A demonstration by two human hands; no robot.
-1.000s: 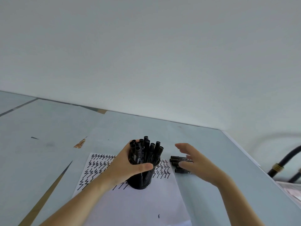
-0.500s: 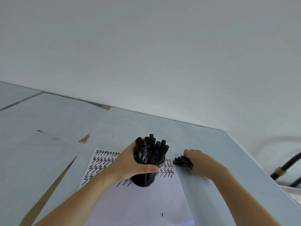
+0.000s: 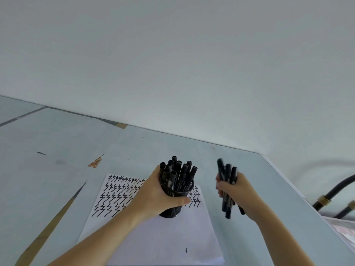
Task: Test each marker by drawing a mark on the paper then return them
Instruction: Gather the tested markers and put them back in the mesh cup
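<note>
A black mesh pen cup (image 3: 172,212) stands on a white sheet of paper (image 3: 159,239) covered with rows of black zigzag marks. Several black markers (image 3: 179,173) stick up out of the cup. My left hand (image 3: 157,196) is wrapped around the cup from the left. My right hand (image 3: 237,192) is raised to the right of the cup and grips a bundle of several black markers (image 3: 226,173), held nearly upright above the table.
The grey table (image 3: 57,169) meets a plain wall at the back, and its right edge (image 3: 299,191) runs close to my right hand. Black hoses (image 3: 336,191) with brass fittings lie beyond that edge. A small brown chip (image 3: 95,162) marks the tabletop.
My right hand closed on the loose markers lying right of the cup and lifted them off the table into an upright bundle. My left hand has kept hold of the cup.
</note>
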